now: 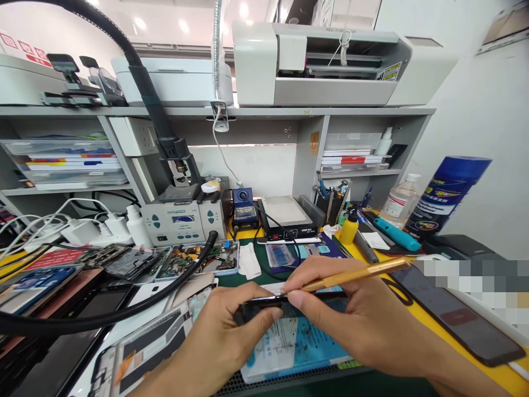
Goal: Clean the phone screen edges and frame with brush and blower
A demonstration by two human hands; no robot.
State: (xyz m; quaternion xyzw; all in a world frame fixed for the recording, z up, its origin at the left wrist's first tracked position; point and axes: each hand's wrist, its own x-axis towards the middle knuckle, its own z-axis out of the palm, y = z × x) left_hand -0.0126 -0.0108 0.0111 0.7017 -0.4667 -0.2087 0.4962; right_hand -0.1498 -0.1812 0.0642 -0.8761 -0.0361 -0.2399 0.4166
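My left hand grips a dark phone edge-on at the centre, thumb and fingers closed on its left end. My right hand pinches a gold pen-shaped tool, its tip resting at the phone's top edge while the lower fingers steady the phone's right end. Beneath both hands lies a blue and white sheet on the green work mat.
A black hose curves across the left, over opened phones and circuit boards. A soldering station, a heating plate, a yellow bottle and a blue spray can stand behind. A dark phone lies at right.
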